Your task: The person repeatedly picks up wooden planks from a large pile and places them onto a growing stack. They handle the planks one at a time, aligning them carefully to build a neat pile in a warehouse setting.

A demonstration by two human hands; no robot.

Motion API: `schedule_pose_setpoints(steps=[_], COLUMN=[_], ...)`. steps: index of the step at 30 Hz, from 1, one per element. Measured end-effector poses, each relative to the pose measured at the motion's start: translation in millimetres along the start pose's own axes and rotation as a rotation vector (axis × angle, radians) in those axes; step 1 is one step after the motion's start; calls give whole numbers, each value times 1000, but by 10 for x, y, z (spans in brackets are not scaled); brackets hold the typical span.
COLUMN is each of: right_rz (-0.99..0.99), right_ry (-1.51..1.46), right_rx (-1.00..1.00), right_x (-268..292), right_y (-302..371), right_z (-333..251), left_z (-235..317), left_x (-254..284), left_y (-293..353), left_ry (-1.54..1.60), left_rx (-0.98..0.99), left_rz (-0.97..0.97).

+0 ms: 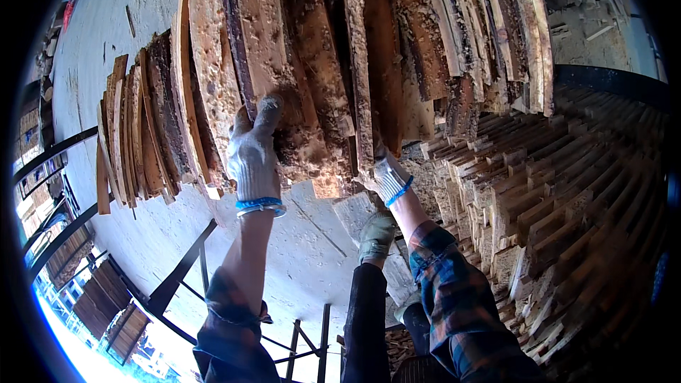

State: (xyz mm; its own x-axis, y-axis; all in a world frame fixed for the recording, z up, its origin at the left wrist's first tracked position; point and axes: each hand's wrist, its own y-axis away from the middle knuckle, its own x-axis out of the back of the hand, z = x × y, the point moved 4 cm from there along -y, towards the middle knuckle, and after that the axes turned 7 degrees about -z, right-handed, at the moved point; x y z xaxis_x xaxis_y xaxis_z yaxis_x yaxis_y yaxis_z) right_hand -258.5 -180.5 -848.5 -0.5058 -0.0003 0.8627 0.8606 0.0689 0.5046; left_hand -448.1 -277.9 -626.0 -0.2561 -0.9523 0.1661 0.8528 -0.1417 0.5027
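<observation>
My left hand, in a white knit glove with a blue cuff, lies on the near end of a wide rough board. Its thumb and fingers are stretched and apart against the wood. At the near end of a narrow board standing on edge, my right hand wears a matching glove. That hand is closed around the board's end, with some fingers hidden behind the wood. Both boards belong to a row of rough boards with bark edges, strewn with wood chips.
Thinner strips stand at the row's left end. To the right lies a large stack of wood pieces. A pale surface spreads below, with my shoe over it. Dark metal bars cross the lower left.
</observation>
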Motion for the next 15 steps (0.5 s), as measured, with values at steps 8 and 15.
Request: schedule_pose_setpoints(steps=[8, 15], right_rz=[310, -205], right_ry=[-655, -2250], right_rx=[-83, -342], right_x=[372, 442], right_y=[346, 1515], right_z=[166, 210], left_z=[46, -1033], left_x=[68, 498], left_y=[-50, 872], left_ry=[178, 265], left_rx=[-35, 208], left_rz=[-59, -166])
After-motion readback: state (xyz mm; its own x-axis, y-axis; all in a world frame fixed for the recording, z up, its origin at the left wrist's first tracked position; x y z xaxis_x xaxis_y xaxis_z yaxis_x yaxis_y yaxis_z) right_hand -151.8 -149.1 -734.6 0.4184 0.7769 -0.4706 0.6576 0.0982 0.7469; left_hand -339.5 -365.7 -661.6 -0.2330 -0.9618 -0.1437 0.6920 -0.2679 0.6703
